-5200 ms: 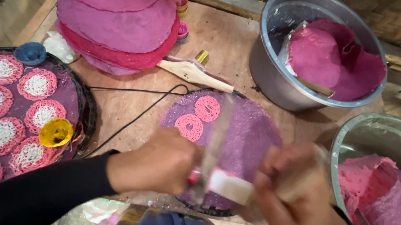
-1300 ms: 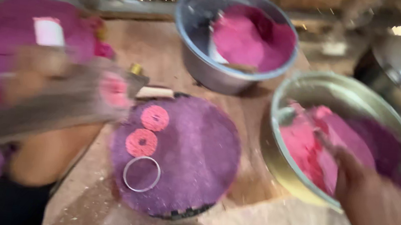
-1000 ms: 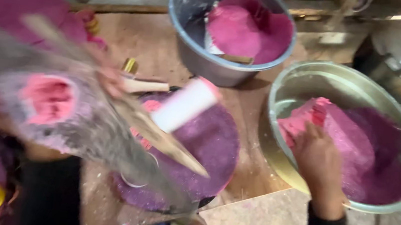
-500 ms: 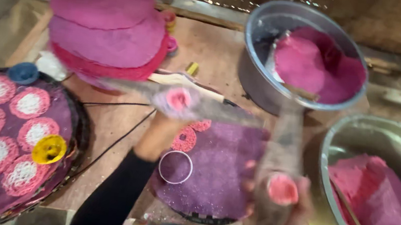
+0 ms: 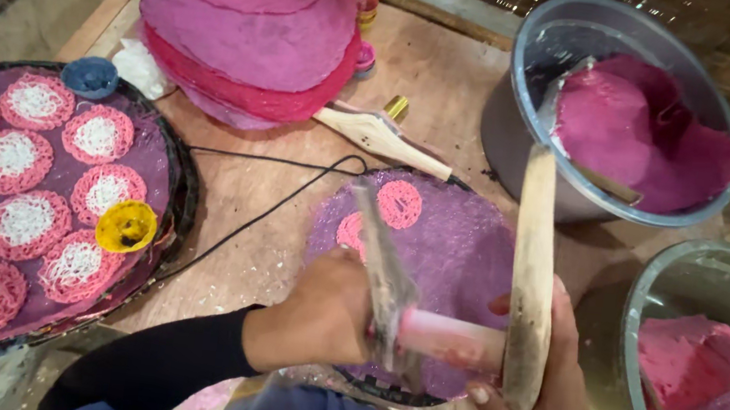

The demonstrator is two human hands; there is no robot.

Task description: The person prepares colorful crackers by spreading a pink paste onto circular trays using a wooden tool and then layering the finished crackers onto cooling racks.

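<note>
Pink dough press: wooden press (image 5: 460, 335) with a pale pink cylinder between two wooden pieces, held over the near edge of the purple round mat (image 5: 461, 243).
Left hand (image 5: 324, 319): fingers closed round the blurred left wooden piece of the press; black sleeve runs back to lower left.
Right hand (image 5: 543, 409): wrapped on the upright flat wooden paddle (image 5: 532, 270) at the press's right end, thumb on its near edge.
Hands: close together, both clamped on the press, only the cylinder between them.
Mat: directly under and beyond the hands, two pink noodle rounds (image 5: 400, 204) at its far left.
Left of left hand: dark round tray (image 5: 189, 185) filled with pink-and-white noodle rounds, yellow cup mould (image 5: 126, 225) and blue cup mould (image 5: 91, 76) on it.
Beyond left hand: stack of pink-purple discs (image 5: 248, 27); wooden tool (image 5: 382, 138) and black cord (image 5: 263, 212) on the wooden tabletop (image 5: 436, 67).
Beyond right hand: metal pot (image 5: 614, 105) with magenta dough.
Right of right hand: second metal bowl (image 5: 695, 279) with pink dough.
</note>
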